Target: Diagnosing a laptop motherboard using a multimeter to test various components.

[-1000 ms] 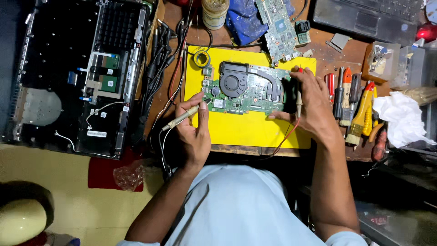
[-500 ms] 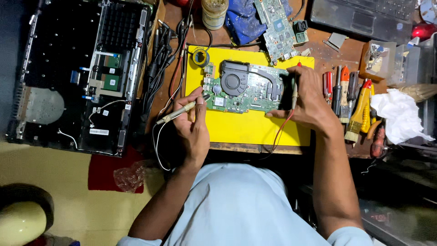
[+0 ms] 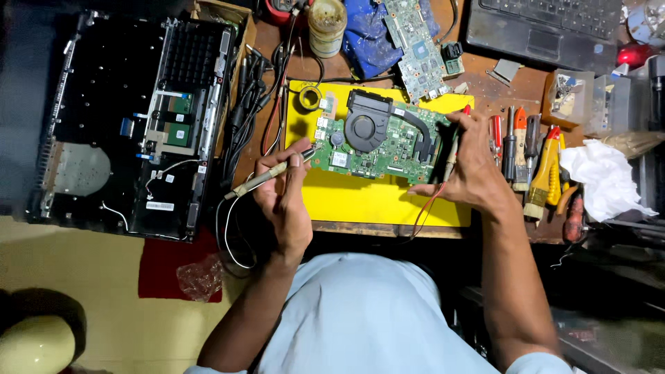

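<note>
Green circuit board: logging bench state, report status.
Left hand grips probe, tip at green circuit board edge. Right hand holds second probe at board's right end. Nothing blocking.

A brown wooden workbench was seen, largely covered. A yellow mat was laid at its front edge, with a row of screwdrivers and a brush set to its right, beside crumpled white paper. A blue cloth, a tin and a black keyboard were placed along the back.
</note>
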